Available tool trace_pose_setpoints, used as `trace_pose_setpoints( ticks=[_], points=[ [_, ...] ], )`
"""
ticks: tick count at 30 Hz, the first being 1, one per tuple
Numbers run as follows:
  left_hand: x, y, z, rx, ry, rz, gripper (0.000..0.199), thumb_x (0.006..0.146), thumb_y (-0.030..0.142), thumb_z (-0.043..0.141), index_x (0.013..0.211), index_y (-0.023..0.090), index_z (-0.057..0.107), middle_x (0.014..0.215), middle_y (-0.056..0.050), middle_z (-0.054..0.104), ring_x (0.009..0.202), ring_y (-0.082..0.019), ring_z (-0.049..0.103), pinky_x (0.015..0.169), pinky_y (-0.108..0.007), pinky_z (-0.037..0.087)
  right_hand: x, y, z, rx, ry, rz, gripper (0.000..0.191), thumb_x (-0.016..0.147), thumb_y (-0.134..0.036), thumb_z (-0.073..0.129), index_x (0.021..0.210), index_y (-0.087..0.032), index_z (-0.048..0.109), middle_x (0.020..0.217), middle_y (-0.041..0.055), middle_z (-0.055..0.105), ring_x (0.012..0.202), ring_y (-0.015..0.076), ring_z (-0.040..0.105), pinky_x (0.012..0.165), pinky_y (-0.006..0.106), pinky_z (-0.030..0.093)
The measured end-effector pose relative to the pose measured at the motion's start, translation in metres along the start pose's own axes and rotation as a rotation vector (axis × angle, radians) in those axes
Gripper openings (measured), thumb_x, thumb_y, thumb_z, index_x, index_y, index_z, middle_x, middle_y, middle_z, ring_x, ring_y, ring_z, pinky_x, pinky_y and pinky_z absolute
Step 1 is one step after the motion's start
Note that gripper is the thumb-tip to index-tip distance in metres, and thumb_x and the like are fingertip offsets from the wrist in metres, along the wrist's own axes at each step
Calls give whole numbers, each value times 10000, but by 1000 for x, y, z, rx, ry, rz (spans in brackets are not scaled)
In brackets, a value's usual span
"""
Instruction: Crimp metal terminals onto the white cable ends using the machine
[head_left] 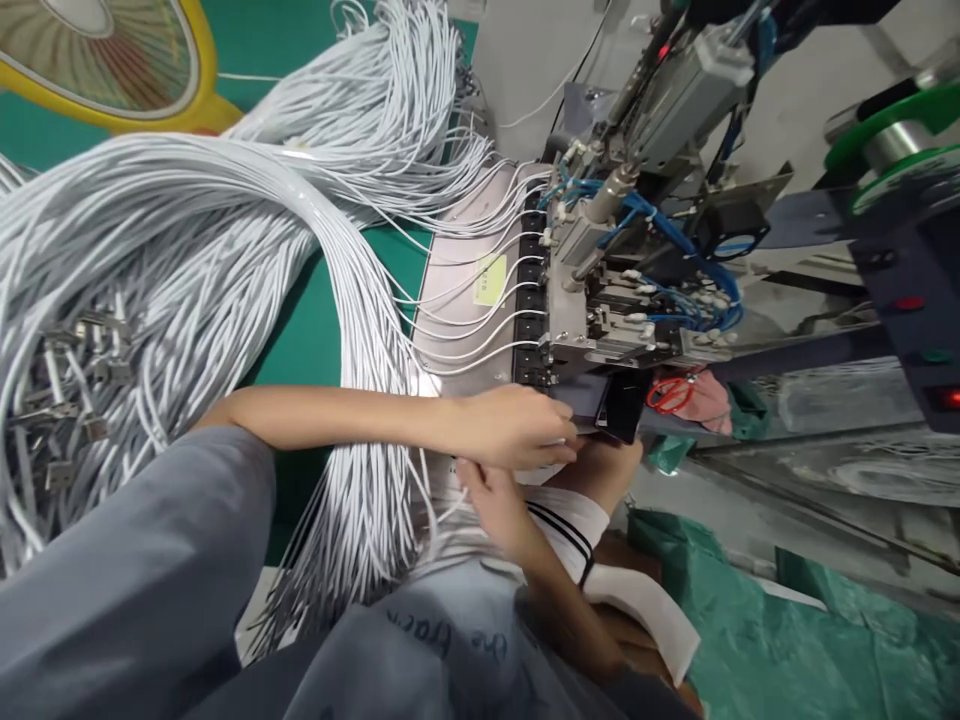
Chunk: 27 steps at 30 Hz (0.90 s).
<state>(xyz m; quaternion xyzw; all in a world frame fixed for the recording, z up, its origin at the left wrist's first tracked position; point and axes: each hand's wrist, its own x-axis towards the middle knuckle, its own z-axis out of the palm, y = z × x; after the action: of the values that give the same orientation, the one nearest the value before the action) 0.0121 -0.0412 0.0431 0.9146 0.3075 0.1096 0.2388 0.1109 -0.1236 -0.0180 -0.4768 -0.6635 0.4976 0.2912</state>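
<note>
My left hand [517, 428] reaches in from the left, over a thick bundle of white cables [367, 340]. Its fingers are curled closed near the front end of a black slotted fixture [530, 300]; whatever they hold is hidden. Just below it, my right hand [495, 500] is closed, thumb against the fingers, partly covered by the left. Loose white cable lengths lie beside its thumb, but its grip is unclear. Several single white cables [480, 350] run across a pale plate [457, 245] into the fixture's slots. The bundle's dark-tipped ends hang towards my lap.
A bench machine [585, 260] with blue air tubes stands right of the fixture. More cables with metal plugs [97, 370] pile up at left, beside a yellow fan [202, 60]. Red-handled scissors [671, 393], a pink cloth [709, 400] and a black phone-like object [624, 405] lie at right.
</note>
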Motion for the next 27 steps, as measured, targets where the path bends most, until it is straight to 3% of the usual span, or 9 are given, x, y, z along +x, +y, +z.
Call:
trace_pose_setpoints(
  ticks=[3,7,9,12,15,17,19,22,27],
  points=[
    [3,-2,8,-285,-15,115,294,943,330,401,962,153,636,922,-63,632,822,-133,588,665,-218,407,-1,-4,-32,-67,-119,45,269,862,-234,433,642,-187,581,530,5,546,590,171,541,638,304,467],
    [7,-8,7,-455,-98,101,320,935,363,412,961,130,632,916,-75,631,828,-141,578,722,-221,409,-5,-12,-66,-137,-172,21,215,872,-238,439,780,-175,623,670,35,597,780,197,573,820,337,439],
    [7,-8,6,-506,-157,90,334,910,406,453,936,126,635,912,-70,633,798,-139,573,704,-223,409,-8,-15,-80,-148,-191,21,203,875,-249,452,823,-176,635,724,35,618,808,194,572,796,320,440],
    [7,-7,8,-590,-225,73,324,856,425,541,917,126,647,838,-42,630,743,-128,565,669,-214,411,-13,-16,-98,-112,-253,68,217,873,-273,477,804,-167,653,686,17,617,688,160,558,640,269,429],
    [7,-6,11,-745,-187,-39,274,841,367,565,888,114,660,742,-17,595,633,-95,540,568,-180,403,-12,-13,-109,58,-52,121,138,801,-296,596,807,-172,657,672,2,617,612,127,542,565,238,408],
    [7,-6,11,-855,-106,-113,254,848,318,547,843,92,663,710,-12,564,537,-63,492,486,-162,375,-9,-8,-110,245,165,140,141,724,-306,680,775,-182,635,657,-8,608,577,112,534,534,227,403],
    [8,-5,10,-916,-10,-144,250,850,291,537,812,78,664,705,-7,538,465,-37,450,437,-155,357,-4,-4,-106,433,285,143,191,669,-314,720,764,-188,613,617,-22,589,513,95,504,487,221,387],
    [8,-2,8,-927,98,-135,253,855,291,529,803,81,661,725,-6,524,424,-20,450,409,-150,354,3,-2,-97,613,323,115,214,652,-331,720,766,-186,611,549,-36,557,433,77,446,440,220,361],
    [6,0,8,-805,231,-100,246,853,290,541,771,92,662,694,-16,548,501,-42,478,461,-152,364,7,-7,-87,738,367,15,269,699,-439,641,757,-176,632,603,3,560,502,110,491,431,236,367]
  ],
)
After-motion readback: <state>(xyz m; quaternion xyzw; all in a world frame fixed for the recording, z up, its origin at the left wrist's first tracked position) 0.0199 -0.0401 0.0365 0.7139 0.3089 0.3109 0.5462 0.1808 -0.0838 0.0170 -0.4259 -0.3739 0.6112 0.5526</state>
